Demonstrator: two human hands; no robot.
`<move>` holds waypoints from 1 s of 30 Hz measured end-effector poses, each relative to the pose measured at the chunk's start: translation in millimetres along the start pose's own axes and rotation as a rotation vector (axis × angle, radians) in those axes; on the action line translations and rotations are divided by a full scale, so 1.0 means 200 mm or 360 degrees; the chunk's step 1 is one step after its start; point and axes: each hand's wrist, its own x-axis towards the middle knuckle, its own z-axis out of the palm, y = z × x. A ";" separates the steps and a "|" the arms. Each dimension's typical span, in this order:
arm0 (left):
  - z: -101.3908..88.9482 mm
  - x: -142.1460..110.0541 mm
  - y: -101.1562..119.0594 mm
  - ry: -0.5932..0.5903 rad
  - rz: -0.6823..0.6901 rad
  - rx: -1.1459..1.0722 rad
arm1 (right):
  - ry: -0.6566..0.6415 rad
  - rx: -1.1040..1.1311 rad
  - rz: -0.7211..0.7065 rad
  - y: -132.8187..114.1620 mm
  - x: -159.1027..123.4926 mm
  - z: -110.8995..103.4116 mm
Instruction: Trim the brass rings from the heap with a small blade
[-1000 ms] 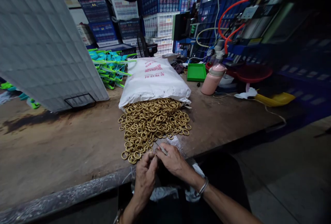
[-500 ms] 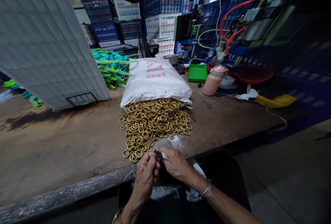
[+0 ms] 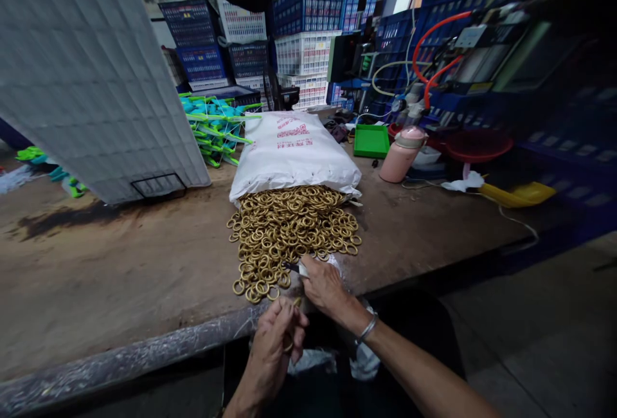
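A heap of gold-coloured rings (image 3: 284, 225) spills onto the table from the mouth of a white sack (image 3: 299, 151) with red print. My left hand (image 3: 276, 341) is closed at the table edge, and its fingers pinch a gold ring (image 3: 288, 343); another bit of gold shows at the fingertips. Wrapped round a small tool (image 3: 293, 267) with a dark, narrow tip and a pale part is my right hand (image 3: 321, 283). That tip reaches the near side of the heap. The fingers hide most of the tool, so its exact kind cannot be made out.
A tall grey-white ribbed panel (image 3: 106, 83) stands at left, with green and turquoise parts (image 3: 216, 128) behind it. Farther right are a green tray (image 3: 371, 141), a pink bottle (image 3: 401, 157) and a yellow scoop (image 3: 520, 195). Stacked crates (image 3: 308, 51) line the back.
My hands have moved apart. The right hand has gone forward with the tool to the heap, while the left has dropped slightly nearer to me.
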 end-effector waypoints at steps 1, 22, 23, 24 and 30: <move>-0.01 0.00 0.00 0.0011 0.0017 -0.0042 | 0.0030 0.0038 -0.0006 -0.02 0.01 0.01; -0.07 0.05 0.05 0.0183 -0.0023 -0.0301 | 0.0024 -0.0083 0.0139 0.04 0.07 0.02; -0.07 0.06 0.04 0.0166 0.0012 -0.0232 | 0.0021 -0.0067 0.0159 0.07 0.07 0.02; -0.07 0.07 0.03 0.0164 0.0053 -0.0152 | 0.0014 -0.0038 0.0180 0.08 0.06 0.01; -0.02 0.19 0.00 0.0251 0.0250 0.0345 | -0.0030 0.0453 0.0190 0.13 0.02 -0.03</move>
